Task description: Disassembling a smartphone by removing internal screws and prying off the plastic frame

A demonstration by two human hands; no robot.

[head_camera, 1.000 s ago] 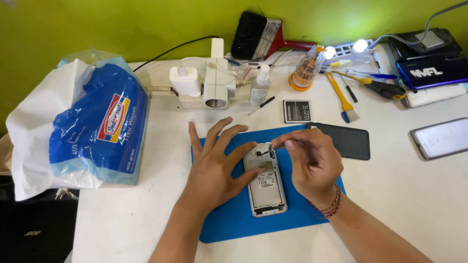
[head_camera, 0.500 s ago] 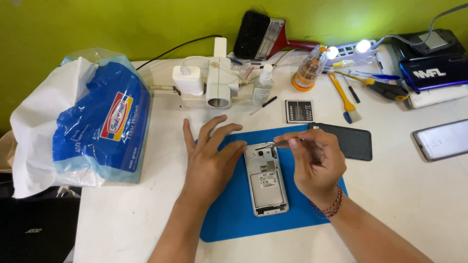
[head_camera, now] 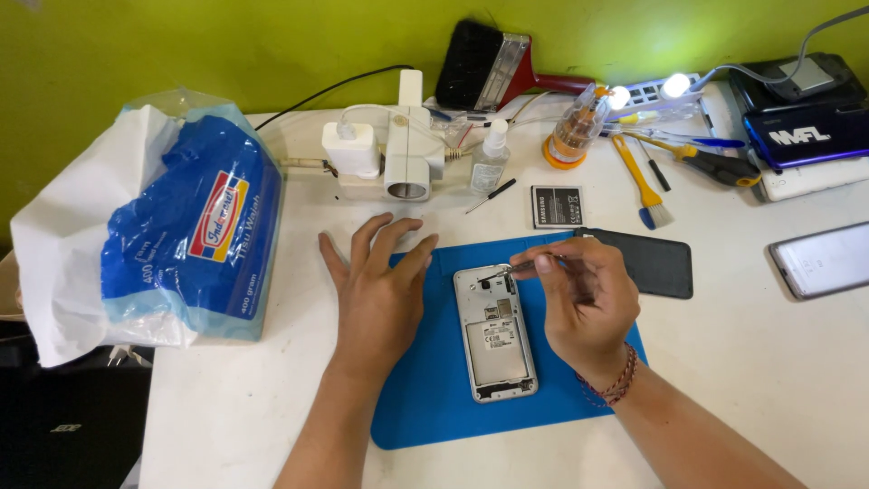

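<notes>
My left hand point(head_camera: 380, 290) lies flat and open, palm down, fingers spread, half on the white table point(head_camera: 769, 380) and half on the left part of the blue mat point(head_camera: 425, 398), just beside the phone point(head_camera: 494, 333) but not touching it. My right hand point(head_camera: 584, 303) is closed in a pinch on tweezers point(head_camera: 507, 270), whose tips meet the upper end of the phone near its camera corner; I cannot tell whether they grip anything. The phone lies back up, cover off, its empty battery bay showing, lengthwise in the middle of the mat, between my two hands. A red cord bracelet point(head_camera: 615, 388) sits on my right wrist. Behind my right hand a black back cover point(head_camera: 652, 263) rests on the table, its left edge touching the mat, and beyond it lies a battery point(head_camera: 557, 206). A small screwdriver point(head_camera: 491, 196) lies near a clear spray bottle point(head_camera: 490, 158). To the left of that bottle stands a white plug adapter point(head_camera: 391, 154). At the far left stands a blue and white bag point(head_camera: 186, 240). Along the green wall lie a brush point(head_camera: 493, 68), an orange-based jar point(head_camera: 572, 131), a yellow tool point(head_camera: 638, 181) and a lit lamp point(head_camera: 674, 86). A second phone point(head_camera: 824, 258) lies at the right edge, well apart from the mat.
</notes>
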